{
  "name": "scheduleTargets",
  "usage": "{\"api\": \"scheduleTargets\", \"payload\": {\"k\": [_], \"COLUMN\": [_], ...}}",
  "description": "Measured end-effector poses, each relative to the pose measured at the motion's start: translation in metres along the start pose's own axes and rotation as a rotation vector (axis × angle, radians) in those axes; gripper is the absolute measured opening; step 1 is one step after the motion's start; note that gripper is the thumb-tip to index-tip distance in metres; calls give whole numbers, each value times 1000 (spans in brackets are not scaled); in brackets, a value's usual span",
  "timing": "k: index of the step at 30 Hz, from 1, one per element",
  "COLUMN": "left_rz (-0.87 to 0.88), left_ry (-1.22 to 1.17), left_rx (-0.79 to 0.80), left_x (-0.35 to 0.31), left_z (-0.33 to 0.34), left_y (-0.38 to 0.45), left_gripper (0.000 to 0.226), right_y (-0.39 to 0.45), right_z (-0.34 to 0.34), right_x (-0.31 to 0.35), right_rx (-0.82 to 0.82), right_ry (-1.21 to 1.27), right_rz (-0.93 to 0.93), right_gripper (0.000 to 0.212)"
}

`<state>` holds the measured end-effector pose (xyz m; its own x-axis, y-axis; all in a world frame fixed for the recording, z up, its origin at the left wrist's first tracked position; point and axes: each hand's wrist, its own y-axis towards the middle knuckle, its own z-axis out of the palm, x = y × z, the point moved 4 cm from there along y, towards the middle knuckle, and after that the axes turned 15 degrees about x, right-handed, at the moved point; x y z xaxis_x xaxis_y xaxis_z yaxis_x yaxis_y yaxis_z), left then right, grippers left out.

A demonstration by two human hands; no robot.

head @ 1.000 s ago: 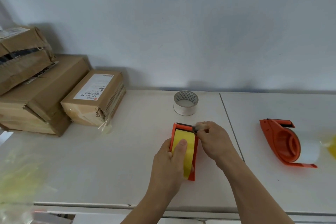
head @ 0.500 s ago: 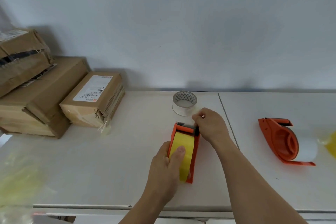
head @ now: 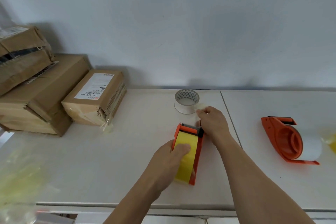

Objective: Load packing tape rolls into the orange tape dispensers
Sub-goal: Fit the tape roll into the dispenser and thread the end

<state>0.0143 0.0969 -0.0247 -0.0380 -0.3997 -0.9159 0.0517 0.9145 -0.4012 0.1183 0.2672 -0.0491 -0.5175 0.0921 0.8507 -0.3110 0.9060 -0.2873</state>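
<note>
Orange plastic dispenser [head: 198, 152], glossy yellow roll [head: 187, 152], left hand [head: 169, 162] gripping.

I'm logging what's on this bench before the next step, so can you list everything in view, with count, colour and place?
Tape dispenser: one, orange, holding a yellow tape roll, table centre, under the hands.
Second tape dispenser: one, orange, holding a white roll, lying on its side, table right.
Loose tape roll: one, clear with a patterned core, standing at the back centre.
Cardboard boxes: three, brown, stacked at left; the nearest bears a white label.
Table: white, two tops joined by a seam.
Yellowish blurs: left and right edges, cannot identify.
Left hand: grips the centre dispenser.
Right hand: pinches the tape end at the dispenser's front.
</note>
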Motion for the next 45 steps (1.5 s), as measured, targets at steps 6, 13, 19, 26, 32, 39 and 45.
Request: {"api": "scheduleTargets", "payload": {"k": [6,13,19,26,32,39,45], "left_rz": [-82,-63,-3,44,180,310,363], "left_ry": [-69,-62,-73,-36,-280,-364,-486], "left_rx": [100,119,165,-13,39,44,-49], "left_x": [-5,-8,-6,0,-11,-32,-43], "left_z": [-5,-7,-7,-13,-17,-24,-25], "left_y": [2,1,-2,-10,-18,-31,-31], "left_gripper": [28,40,36,14,49,66,22], "right_y": [13,22,25,25,17,-6,-47], "right_z": [1,-4,-14,-13,-11,-2,29], "right_x": [9,-1,-3,-13,-18,-18,-15], "right_rx": [-32,-48,-68,-30,140,284,404], "right_ry": [25,210,283,536,728,896,931], "right_rz": [-36,25,65,90,20,62,19], "right_gripper": [18,25,8,32,24,22,39]}}
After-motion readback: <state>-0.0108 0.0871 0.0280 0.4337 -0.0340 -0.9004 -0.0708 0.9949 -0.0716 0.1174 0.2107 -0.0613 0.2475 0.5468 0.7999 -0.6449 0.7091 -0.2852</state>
